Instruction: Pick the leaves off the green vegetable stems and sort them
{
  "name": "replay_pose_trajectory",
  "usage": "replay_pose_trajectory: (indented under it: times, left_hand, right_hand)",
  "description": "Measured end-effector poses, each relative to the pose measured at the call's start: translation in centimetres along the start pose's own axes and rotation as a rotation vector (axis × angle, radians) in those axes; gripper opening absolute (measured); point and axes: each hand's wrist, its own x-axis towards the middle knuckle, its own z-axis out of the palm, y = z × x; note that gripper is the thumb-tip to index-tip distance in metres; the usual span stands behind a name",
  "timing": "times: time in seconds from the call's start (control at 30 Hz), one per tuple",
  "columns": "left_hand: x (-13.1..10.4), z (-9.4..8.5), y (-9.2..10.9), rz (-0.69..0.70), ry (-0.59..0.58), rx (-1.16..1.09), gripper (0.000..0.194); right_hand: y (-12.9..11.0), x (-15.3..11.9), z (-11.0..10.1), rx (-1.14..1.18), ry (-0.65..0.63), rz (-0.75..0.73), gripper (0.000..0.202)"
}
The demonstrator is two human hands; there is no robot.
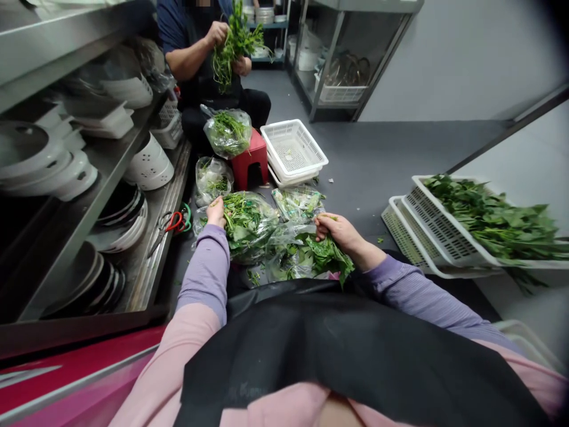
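My right hand (340, 234) is closed around the stems of a bunch of leafy greens (332, 256), whose broad leaves hang down over a clear plastic bag (278, 252). At the left edge of another clear bag of cut greens (244, 219) is my left hand (216, 213), its fingers closed. What they pinch, if anything, is too small to make out. Just behind the bags lies a packet of pale green stalks (297, 203). Beyond my left hand sits a smaller bag (214, 179) with green trimmings in it.
Opposite me a person (200, 65) holds a bunch of herbs (235, 44) behind a red stool (249, 157) bearing a bag of stems (229, 130). White baskets (293, 148) stand beside it. Leafy greens (493, 219) fill a basket at right. Scissors (175, 221) lie on the left shelf (149, 261).
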Motion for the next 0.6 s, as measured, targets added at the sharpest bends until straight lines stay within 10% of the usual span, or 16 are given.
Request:
replay_pose_trajectory:
  times: [0.3,0.6]
  left_hand:
    - [-0.4,0.5,1.6,-0.124,-0.211,-0.124,0.029]
    - [-14.9,3.6,3.6,-0.201,-0.959,-0.221,0.028]
  right_hand:
    - [0.7,-0.8,-0.8,-0.144,0.13,-0.004,0.027]
    - [-2.9,1.5,3.7,-0.7,0.101,-0.354,0.024]
